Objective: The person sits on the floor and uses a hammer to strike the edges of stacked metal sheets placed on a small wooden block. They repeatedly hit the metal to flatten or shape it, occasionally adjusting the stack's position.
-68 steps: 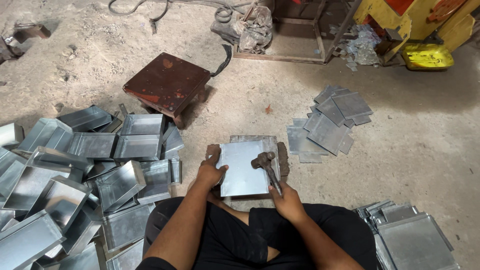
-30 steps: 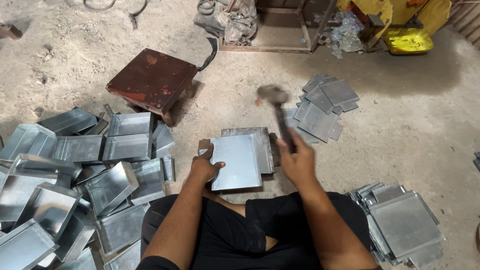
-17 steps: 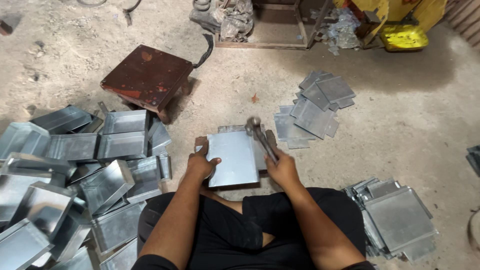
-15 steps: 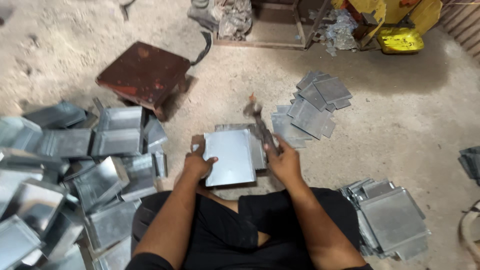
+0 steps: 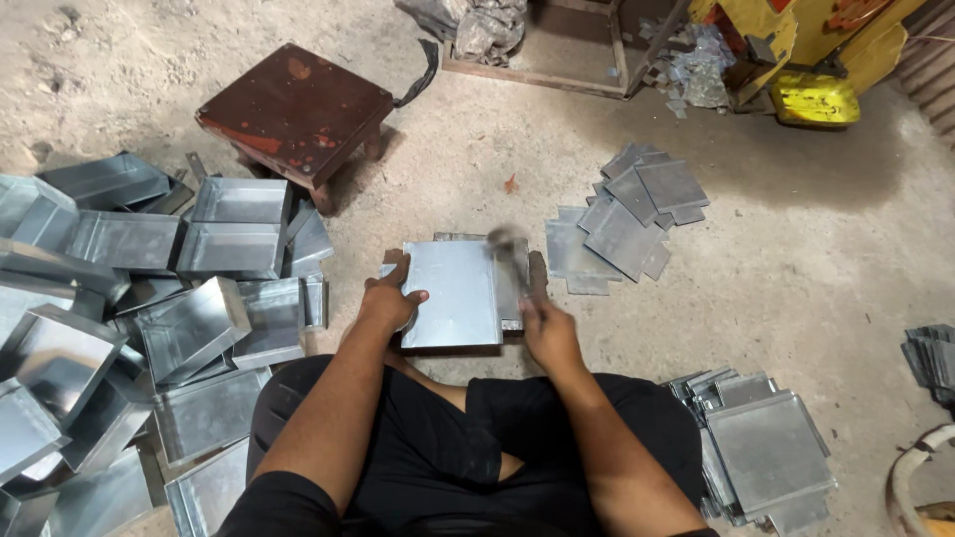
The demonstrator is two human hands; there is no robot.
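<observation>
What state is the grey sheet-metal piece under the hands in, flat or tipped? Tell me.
Flat. The grey sheet-metal piece lies face up on the ground, the left hand pressing its left edge, while the right hand holds a hammer at its right edge.

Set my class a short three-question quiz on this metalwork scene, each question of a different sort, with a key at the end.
1. True or false: the left hand rests on the flat metal sheet.
2. Which tool does the right hand grip? A) pliers B) hammer C) file
3. Fill in: the pile of folded metal trays lies to the person's ____ side.

Key
1. True: its fingers lie over the sheet's left edge.
2. B: the head is blurred, low over the sheet's right edge.
3. Left; the flat blanks lie scattered to the right, and a dark red stool stands ahead.
</observation>
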